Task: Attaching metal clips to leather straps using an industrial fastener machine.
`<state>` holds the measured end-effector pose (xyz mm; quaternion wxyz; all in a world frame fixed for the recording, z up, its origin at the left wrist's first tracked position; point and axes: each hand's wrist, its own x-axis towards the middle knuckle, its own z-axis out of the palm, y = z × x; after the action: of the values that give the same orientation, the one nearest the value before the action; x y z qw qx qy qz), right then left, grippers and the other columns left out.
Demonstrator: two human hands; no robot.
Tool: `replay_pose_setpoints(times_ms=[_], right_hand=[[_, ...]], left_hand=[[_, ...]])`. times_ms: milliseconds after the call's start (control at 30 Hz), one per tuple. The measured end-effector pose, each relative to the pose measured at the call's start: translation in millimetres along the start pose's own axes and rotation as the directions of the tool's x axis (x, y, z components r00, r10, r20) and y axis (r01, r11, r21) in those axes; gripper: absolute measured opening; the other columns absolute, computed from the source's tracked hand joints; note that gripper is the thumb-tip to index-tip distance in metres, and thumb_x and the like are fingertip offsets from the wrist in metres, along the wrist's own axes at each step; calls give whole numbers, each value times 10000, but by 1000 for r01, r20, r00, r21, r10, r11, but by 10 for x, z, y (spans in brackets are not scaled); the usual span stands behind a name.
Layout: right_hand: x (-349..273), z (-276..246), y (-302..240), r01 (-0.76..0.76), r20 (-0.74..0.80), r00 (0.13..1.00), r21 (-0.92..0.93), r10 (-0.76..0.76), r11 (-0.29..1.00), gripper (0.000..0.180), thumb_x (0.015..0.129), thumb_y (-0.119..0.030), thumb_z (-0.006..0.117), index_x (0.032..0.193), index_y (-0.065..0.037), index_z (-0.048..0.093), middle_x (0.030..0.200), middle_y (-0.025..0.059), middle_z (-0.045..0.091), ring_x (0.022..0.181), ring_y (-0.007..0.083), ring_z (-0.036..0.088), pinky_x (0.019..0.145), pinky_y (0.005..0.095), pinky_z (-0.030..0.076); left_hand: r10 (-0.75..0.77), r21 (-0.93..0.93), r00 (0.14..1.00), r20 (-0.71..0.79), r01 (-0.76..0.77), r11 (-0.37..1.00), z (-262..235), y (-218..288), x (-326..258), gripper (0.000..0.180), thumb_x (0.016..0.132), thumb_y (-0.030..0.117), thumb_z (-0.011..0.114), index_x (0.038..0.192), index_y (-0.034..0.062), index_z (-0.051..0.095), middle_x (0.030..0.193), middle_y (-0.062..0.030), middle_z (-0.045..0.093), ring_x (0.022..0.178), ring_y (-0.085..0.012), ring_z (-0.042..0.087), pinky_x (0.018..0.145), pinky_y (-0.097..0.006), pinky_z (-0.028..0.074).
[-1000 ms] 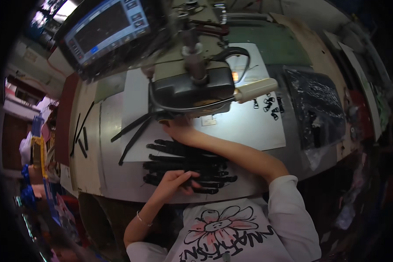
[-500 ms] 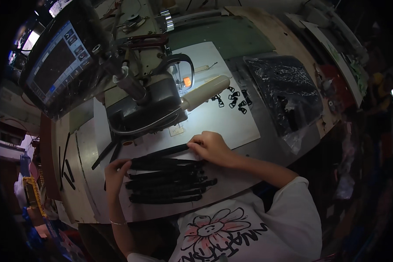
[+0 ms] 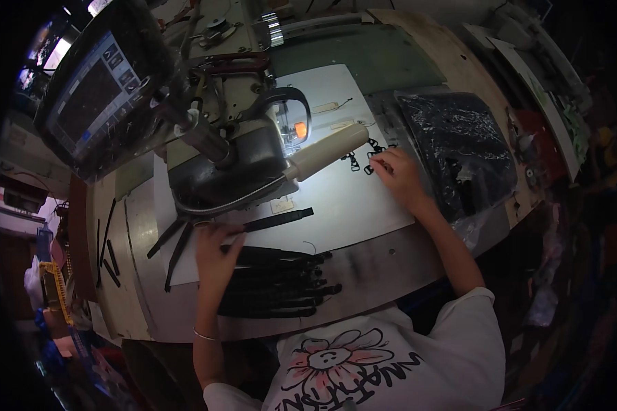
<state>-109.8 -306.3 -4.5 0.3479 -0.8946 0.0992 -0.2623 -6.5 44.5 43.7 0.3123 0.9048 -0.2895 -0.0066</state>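
Note:
My left hand pinches the left end of a black webbing strap, which reaches rightward across the white sheet below the sewing machine. Just under that hand lies a bundle of similar black straps, partly covered by it. At the far right of the sheet, my right hand has its thumb and fingers closed together among small black buckles. One buckle shows beside the fingertips; whatever is between them is hidden.
A tilted screen stands at the left of the machine, and a cream-coloured cylinder juts over the sheet. A plastic-wrapped black pack lies at right. Loose black strips lie at left. The table's front edge runs close to my body.
My right hand has let go of the strap's right end and moved up and right to the buckles. My left hand has shifted slightly right and up with the strap.

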Motion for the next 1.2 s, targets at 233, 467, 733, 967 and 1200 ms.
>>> replay_pose_setpoints(times_ms=[233,467,733,967,1200], right_hand=[[-135,201,-690,-628,475,765,702,434,337,165,828,-177,616,872,-23,657,731,-15,620,595,25,424,553,160,335],[-291,447,-778,-664,613,719,745,327,63,175,876,-139,549,964,4,597,802,-5,560,676,49,460,634,178,391],[-313,477,-863,-695,753,657,587,35,414,120,827,-72,597,925,-3,588,834,16,604,733,61,560,661,196,452],[-361,459,-848,-689,835,540,509,-103,516,102,828,-83,594,891,-3,592,770,16,600,671,50,549,602,178,437],[-251,438,-819,-498,607,787,521,110,693,64,805,-63,605,826,-8,580,823,23,586,631,33,498,561,182,411]], left_hand=[[14,-481,930,368,177,859,525,743,229,242,839,226,613,1026,75,582,779,-47,608,673,-114,556,628,-236,446],[6,-794,863,505,461,396,746,664,310,160,854,131,608,918,-6,555,803,-37,627,667,-45,572,589,-163,454],[-36,-603,852,523,400,690,463,556,73,125,827,117,630,825,-7,616,728,-39,646,629,-54,593,592,-180,472],[-26,-456,812,583,354,816,404,504,-67,131,811,137,651,821,8,630,696,-1,627,586,-24,525,538,-175,416],[278,-83,961,15,-276,958,696,406,228,213,761,189,648,939,94,580,975,-65,533,943,-279,483,825,-388,378]])
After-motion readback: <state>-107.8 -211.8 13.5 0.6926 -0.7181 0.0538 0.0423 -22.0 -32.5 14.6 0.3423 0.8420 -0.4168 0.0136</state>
